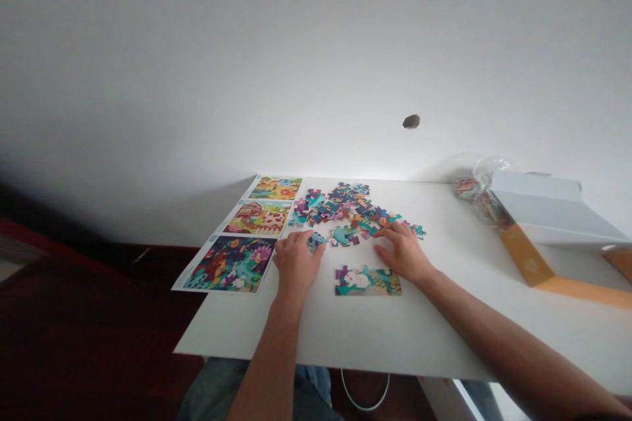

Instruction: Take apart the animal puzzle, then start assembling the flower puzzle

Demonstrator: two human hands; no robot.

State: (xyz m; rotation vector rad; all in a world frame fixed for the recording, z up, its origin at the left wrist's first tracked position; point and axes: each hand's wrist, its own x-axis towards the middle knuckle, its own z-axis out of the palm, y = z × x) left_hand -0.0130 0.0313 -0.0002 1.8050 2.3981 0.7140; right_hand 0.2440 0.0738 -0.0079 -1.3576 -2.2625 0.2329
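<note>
- Your left hand (297, 262) was at the right edge of the picture sheet (201, 271), its thumb and fingers drawn in around a blue puzzle piece (316, 242) that showed between their tips.
- Your right hand (403, 251) reached to the near right edge of the heap of pieces (340, 207), its thumb and forefinger spread apart; you could not tell whether the other fingertips touched a piece.
- The heap lay loose on the white table (375, 332), beyond your hands, with a teal section (342, 235) at its near side, between them.
- Nearer you, below the gap between your hands, a joined rabbit section (368, 281) lay flat, showing a white rabbit and yellow leaves.
- The sheet lay at the table's left side, with three printed pictures in a column.
- To your right stood an orange-sided box (529, 258), with a clear plastic bag (486, 200) of things beside it.
- Behind the table, the pale wall (296, 79) had a dark hole (411, 122).
</note>
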